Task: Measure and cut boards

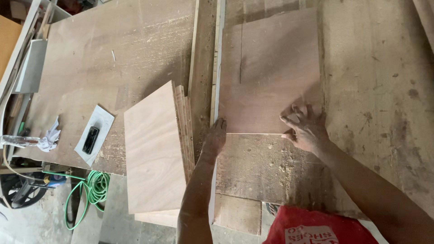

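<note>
A rectangular plywood panel [271,72] lies flat on the workbench, its left edge against a long metal guide rail [218,68]. My left hand [215,137] presses on the panel's near left corner, beside the rail. My right hand [305,129] rests with fingers spread on the panel's near right corner. Neither hand grips anything.
A stack of several cut plywood panels [156,149] leans over the bench edge to the left. A large board [117,58] carries a dark phone on a white sheet [92,135]. A green hose [92,190] coils on the floor. The dusty bench surface [375,90] spreads right.
</note>
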